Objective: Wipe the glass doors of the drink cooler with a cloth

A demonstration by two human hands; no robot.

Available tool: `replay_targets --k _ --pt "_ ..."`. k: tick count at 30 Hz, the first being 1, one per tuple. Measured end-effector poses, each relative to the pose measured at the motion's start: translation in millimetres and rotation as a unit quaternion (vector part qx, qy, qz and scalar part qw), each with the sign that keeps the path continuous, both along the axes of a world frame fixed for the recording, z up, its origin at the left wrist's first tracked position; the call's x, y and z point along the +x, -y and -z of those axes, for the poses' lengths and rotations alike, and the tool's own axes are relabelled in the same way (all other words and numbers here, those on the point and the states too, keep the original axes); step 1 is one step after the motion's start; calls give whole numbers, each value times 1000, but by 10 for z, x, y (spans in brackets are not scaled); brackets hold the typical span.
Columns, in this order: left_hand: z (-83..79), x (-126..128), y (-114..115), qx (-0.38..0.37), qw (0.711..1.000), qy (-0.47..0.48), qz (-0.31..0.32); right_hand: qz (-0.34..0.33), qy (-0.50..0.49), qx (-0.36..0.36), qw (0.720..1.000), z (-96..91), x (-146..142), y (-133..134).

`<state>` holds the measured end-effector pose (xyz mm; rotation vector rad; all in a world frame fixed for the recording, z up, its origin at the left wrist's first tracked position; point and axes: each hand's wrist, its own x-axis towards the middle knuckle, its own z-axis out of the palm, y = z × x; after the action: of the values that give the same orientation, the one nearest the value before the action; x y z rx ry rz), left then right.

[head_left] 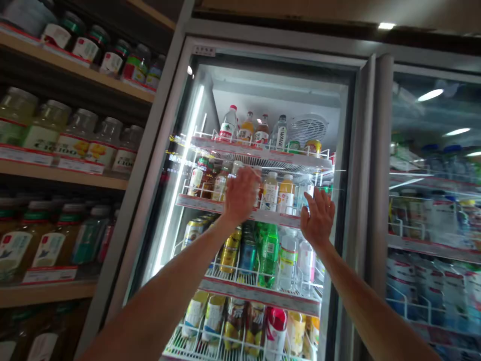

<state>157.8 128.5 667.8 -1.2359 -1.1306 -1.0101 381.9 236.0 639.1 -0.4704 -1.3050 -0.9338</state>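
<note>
A lit drinks fridge (361, 150) stands before me with several wire shelves of bottles and cans. My left hand (240, 193) reaches to the second shelf (278, 218), fingers curled among the bottles there; what it holds, if anything, is hidden. My right hand (318, 215) is raised at the same shelf's right end, palm toward the fridge, fingers spread and holding nothing. Just beside it stand a yellow-capped juice bottle (286, 193) and a white-capped bottle (270, 189). The top shelf (263, 155) carries a red-capped water bottle (228, 123) and other drinks.
Wooden shelves (60, 175) at the left hold rows of jars and bottles with price tags. A second fridge with a closed glass door (432, 210) stands at the right. Lower fridge shelves hold green bottles (268, 253) and cans (230, 248).
</note>
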Motion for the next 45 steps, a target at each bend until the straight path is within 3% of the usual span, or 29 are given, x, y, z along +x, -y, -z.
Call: replay_targets --k 2,3,6,8,10,14,16,18,21,23,26,28,29,32,34,37,39,40,42,44,45 --pt "148 159 -76 -39 993 -107 9 -2 5 4 1000 1 12 -9" --pt "196 122 -67 -41 992 -119 9 -3 6 4 1000 2 15 -12" --pt "244 -342 107 36 999 31 -2 -4 4 -1 1000 3 9 -20" --pt "282 -627 215 121 979 166 -14 -2 3 -5 1000 5 1 -24" --pt "398 -666 217 138 972 189 -18 -2 3 -8 1000 8 -2 -33" --pt "728 -405 69 3 999 -35 -9 -2 5 -6 1000 12 16 -59" --pt "818 -514 107 -17 998 -63 -15 -1 4 -10 1000 16 24 -65" --pt "854 -799 229 47 997 45 -31 -2 1 -13 1000 21 20 -63" --pt "937 -1066 356 159 959 231 -39 -4 -7 -14 1000 20 -1 -56" --pt "1069 -919 317 157 959 234 -35 -6 -10 -15 1000 7 -9 -57" --pt "1270 -492 186 39 999 19 -12 -12 -9 -21 1000 -12 15 -64" --pt "1304 -369 164 -10 998 -55 3 -13 7 -29 999 20 54 -60" --pt "1287 -380 178 -3 999 -34 4 -9 23 -35 999 61 75 -51" --pt "1206 -475 225 102 983 150 -16 12 60 -56 997 287 112 -1" --pt "1233 -380 196 120 980 158 -29 18 65 -54 996 473 104 39" --pt "1428 -61 98 10 996 -83 -19 4 66 -34 997 667 78 74" --pt "1557 2 87 -34 988 -152 -14 -8 67 -24 997 706 72 77" --pt "1598 -51 110 -30 991 -131 -20 -13 65 -21 998 706 73 75" --pt "1634 -262 187 25 999 -1 -45 -18 66 -25 997 689 77 68" --pt "1657 -436 245 101 984 135 -57 -19 63 -36 997 673 80 64" --pt "1683 -457 252 115 979 158 -53 -20 61 -42 997 670 82 64"
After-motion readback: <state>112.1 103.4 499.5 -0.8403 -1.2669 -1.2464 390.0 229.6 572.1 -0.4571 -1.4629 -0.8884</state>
